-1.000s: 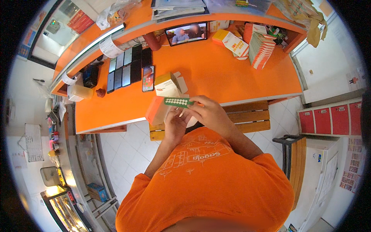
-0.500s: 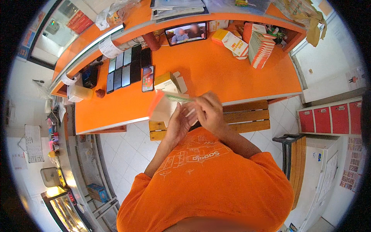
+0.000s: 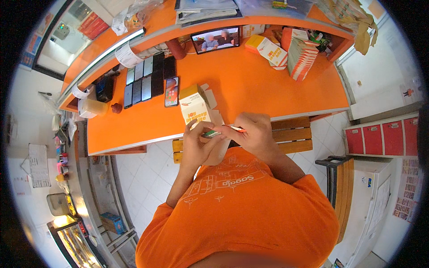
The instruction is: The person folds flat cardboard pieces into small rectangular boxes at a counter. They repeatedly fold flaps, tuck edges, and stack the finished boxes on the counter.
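My left hand (image 3: 195, 144) and my right hand (image 3: 254, 135) are close together just off the desk's front edge, in front of my orange shirt. Both have their fingers closed on a small paperboard carton (image 3: 217, 157), seen nearly edge-on. A pale panel of it hangs below the fingers, with green and orange-red showing along its upper edge. Much of it is hidden by my hands. Right behind them on the desk lies a white and yellow printed food box (image 3: 195, 109) with its end flaps standing out.
The orange desk (image 3: 250, 85) holds several phones (image 3: 143, 85), a phone with a lit screen (image 3: 171, 91) and a tablet playing video (image 3: 215, 40). At the back right are a row of flattened cartons (image 3: 302, 60) and printed boxes (image 3: 267, 50). A slatted wooden bench (image 3: 288, 135) sits below the desk edge.
The carton in my hands has swung from an open, blurred sheet at the left to nearly edge-on. My left hand has turned over it; my right hand has moved slightly right and down.
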A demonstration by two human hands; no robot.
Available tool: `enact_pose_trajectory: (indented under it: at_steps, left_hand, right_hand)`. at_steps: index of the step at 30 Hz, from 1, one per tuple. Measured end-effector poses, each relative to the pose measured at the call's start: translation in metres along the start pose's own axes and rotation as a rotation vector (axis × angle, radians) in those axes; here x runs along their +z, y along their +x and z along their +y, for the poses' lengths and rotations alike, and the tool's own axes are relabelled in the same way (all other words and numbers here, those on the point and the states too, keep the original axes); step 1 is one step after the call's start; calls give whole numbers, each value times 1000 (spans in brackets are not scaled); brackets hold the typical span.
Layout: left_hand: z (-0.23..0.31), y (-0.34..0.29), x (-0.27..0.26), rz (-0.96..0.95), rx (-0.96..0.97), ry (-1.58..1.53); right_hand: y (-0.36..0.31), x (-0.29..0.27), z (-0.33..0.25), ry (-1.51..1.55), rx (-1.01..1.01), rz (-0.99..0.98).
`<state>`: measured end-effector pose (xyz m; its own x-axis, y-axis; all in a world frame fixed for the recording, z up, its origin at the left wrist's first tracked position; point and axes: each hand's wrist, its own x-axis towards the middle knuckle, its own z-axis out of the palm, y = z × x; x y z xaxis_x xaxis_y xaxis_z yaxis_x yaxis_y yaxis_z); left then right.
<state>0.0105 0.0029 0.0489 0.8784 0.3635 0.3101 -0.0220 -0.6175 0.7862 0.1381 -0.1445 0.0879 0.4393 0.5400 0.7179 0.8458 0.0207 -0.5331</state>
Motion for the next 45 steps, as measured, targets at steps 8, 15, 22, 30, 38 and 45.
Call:
enact_pose_trajectory:
  at_steps: [8, 15, 22, 30, 38, 45]
  left_hand:
    - [-8, -4, -23, -103, -153, -204]
    - [-10, -13, -21, -37, -99, -248]
    - [-6, -16, -9, 99, 106, -699]
    - [-124, 2, -3, 315, -144, -398]
    - [-185, -74, 94, -195, -289, 656]
    - [-217, -85, 100, -258, -305, 792]
  right_hand:
    - [14, -24, -20, 210, 120, -184]
    - [0, -42, 4, 490, 591, -458]
    - [-29, 26, 63, 1223, 1300, -520]
    - [-60, 58, 116, 1425, 1448, 129]
    - [-9, 93, 106, 226, 159, 296]
    - [-94, 161, 90, -242, -256, -659]
